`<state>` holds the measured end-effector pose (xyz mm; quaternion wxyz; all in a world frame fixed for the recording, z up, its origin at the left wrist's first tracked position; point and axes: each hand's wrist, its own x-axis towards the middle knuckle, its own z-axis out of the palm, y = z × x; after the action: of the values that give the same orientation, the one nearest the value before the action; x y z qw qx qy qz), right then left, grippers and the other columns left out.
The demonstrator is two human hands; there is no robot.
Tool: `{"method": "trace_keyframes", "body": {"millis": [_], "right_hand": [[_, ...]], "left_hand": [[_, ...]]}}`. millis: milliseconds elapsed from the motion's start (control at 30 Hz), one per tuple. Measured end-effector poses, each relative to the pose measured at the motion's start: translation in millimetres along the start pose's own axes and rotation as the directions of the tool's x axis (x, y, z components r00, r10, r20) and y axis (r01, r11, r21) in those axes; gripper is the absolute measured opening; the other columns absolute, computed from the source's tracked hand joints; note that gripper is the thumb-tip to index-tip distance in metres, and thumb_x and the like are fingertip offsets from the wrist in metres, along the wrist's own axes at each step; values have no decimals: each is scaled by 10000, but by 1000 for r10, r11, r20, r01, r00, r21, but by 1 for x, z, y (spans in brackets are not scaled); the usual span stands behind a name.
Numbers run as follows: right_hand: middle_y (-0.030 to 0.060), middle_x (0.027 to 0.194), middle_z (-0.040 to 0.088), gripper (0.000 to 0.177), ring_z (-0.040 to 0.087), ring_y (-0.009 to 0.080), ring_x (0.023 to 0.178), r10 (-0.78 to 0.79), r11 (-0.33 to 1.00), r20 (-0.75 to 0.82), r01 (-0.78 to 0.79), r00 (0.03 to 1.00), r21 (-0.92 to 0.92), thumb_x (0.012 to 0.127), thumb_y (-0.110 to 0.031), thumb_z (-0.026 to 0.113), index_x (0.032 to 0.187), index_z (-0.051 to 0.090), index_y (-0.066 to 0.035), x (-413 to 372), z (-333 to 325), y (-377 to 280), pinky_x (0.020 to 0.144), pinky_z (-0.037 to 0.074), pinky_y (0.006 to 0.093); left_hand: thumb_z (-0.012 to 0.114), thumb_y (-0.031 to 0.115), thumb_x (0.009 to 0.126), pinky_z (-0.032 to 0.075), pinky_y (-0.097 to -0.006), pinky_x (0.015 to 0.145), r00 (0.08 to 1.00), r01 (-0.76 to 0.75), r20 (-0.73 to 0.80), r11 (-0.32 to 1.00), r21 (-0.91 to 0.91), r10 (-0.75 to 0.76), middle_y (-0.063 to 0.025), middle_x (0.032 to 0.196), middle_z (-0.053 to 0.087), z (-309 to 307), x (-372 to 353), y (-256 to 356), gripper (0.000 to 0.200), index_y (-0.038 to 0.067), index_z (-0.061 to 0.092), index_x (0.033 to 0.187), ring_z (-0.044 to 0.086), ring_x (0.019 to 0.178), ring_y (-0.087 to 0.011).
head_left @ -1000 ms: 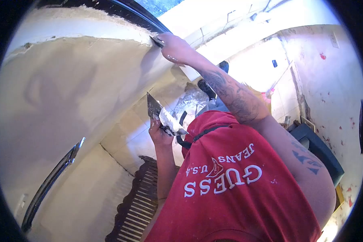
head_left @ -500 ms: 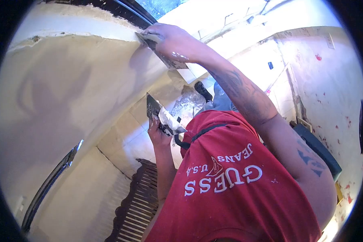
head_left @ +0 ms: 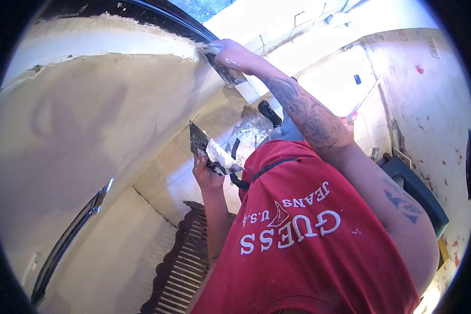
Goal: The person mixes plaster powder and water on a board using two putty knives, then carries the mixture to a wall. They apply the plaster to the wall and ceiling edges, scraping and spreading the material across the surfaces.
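Pale wall [head_left: 89, 112] fills the left of the room, topped by a rough white ledge [head_left: 115, 43] with a black frame [head_left: 146, 18] running along its far side. From where I stand, the right hand [head_left: 230, 55] is the nearer of the two to the ledge, up at its right end, fingers closed on a wide dark blade [head_left: 229, 75]. That blade's long axis slants from upper left, by the ledge, to lower right; I can't tell whether its edge touches. Its handle is hidden by the fingers.

Lower down, the left hand [head_left: 208, 175] grips a second blade, the loaded one [head_left: 198, 137], in front of the red shirt [head_left: 293, 214]. This one also slopes from upper left to lower right, with white paste [head_left: 220, 156] heaped along it. So the paste lies below the right hand in the view, well apart from it, and right beside the left fingers.

Counting up: two hands, two blades, one heap of paste, one ledge. Around them I make out one dark shoe [head_left: 269, 112] on the tiled floor [head_left: 165, 172], one slatted brown piece [head_left: 186, 261], and one black strip [head_left: 70, 238] against the wall.
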<state>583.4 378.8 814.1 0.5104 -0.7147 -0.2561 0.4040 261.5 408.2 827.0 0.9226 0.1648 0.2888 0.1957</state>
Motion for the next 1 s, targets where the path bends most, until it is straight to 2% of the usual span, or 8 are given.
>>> {"method": "trace_keyframes", "body": {"millis": [67,300,700,767,833,900,967,1000], "right_hand": [[173,892,629,392,595,296,817,-226,959,-64,211,972,-187,655,-67,502,1029,602,-8,3,8,7,753,460,360],[198,983,621,446,595,308,884,-10,984,-35,3,999,-179,657,-117,546,1088,600,-19,-23,-3,-64,809,465,357],[180,1118,582,453,575,282,965,-279,936,-35,264,960,-235,678,-126,550,1118,600,-33,-68,-25,-138,867,446,349],[170,1071,610,383,594,299,914,-776,532,12,664,631,-526,679,-100,529,1044,622,-30,-74,-36,-124,836,470,364],[153,1078,612,402,598,279,912,-814,557,-61,746,578,-365,675,-66,521,1065,609,-27,-95,-45,-125,832,481,356],[131,1140,588,518,589,222,961,-388,859,-127,408,913,309,664,-23,527,1182,559,-24,-131,-51,-131,853,478,324],[159,1157,566,697,584,193,962,-274,681,-54,233,960,694,657,25,523,1340,383,14,-140,-69,-105,842,484,321],[165,1126,576,721,596,191,904,-423,493,83,152,902,856,652,44,507,1355,348,22,-138,-86,-64,822,494,319]], "left_hand": [[583,158,845,526,-412,829,1000,-15,-27,1000,4,15,-122,1129,602,-2,-4,-3,482,51,431,1290,614,996,-256],[591,154,846,529,-404,823,1000,-28,-1,1000,2,28,-115,1119,608,-3,-9,-4,465,43,447,1273,618,986,-247],[444,115,917,483,-412,896,993,-26,117,1000,11,24,-107,1170,577,24,12,-10,388,42,422,1297,584,1048,-251],[425,107,921,478,-411,904,990,-44,137,998,39,38,-108,1176,575,25,14,-11,373,41,431,1288,580,1056,-254],[409,28,902,468,-419,922,995,-51,84,999,-5,51,-131,1185,569,34,17,-10,370,33,445,1269,572,1070,-261],[401,-9,889,462,-424,932,998,-56,14,998,-1,56,-147,1187,566,48,17,-8,378,23,447,1263,568,1078,-264],[417,66,926,462,-425,931,993,-104,-31,979,173,111,-126,1170,571,63,21,-8,329,16,455,1249,573,1068,-256],[429,62,920,465,-424,927,992,-113,-29,966,231,123,-125,1164,574,69,26,-9,329,18,461,1244,575,1064,-256]]}}
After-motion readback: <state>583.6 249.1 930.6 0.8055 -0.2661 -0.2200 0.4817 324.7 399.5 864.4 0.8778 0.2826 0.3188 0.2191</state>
